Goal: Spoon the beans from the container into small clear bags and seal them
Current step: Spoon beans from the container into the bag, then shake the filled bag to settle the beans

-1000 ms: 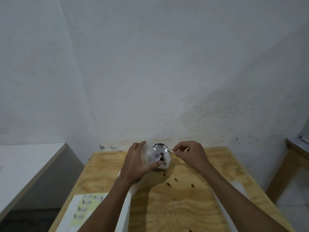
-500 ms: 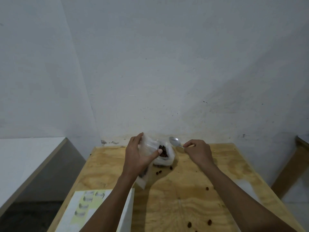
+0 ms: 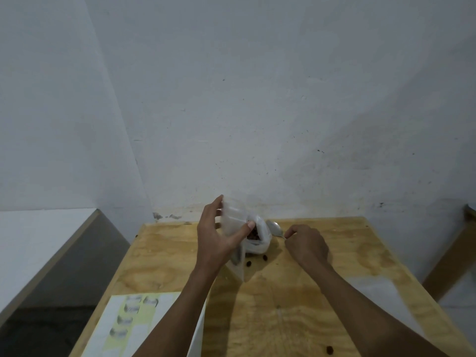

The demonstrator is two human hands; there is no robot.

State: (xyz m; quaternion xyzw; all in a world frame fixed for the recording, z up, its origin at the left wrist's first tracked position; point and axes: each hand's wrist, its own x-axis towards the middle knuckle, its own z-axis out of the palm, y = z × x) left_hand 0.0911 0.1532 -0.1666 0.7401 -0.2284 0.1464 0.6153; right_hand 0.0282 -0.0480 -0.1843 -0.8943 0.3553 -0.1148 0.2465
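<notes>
A: Start at the fingers. What has the left hand got?

B: Its thumb and curled fingers pinch a small clear bag near the top, holding it up off the table. The bag hangs down past the palm toward six o'clock.

A: And the right hand?

B: Fingers curled tight round the handle of a metal spoon. The bowl points to ten o'clock from the knuckles and lies low by the table's far edge. Whether it carries anything, I cannot tell.

A: Where are the beans?

B: A dark heap of beans sits in an open white container, just at three o'clock from the left thumb, between the two hands. Two stray beans lie on the wooden table at six o'clock from the container, another near the bottom edge.

A: Anything else?

B: A white-and-yellow sheet at the table's seven o'clock corner.
</notes>
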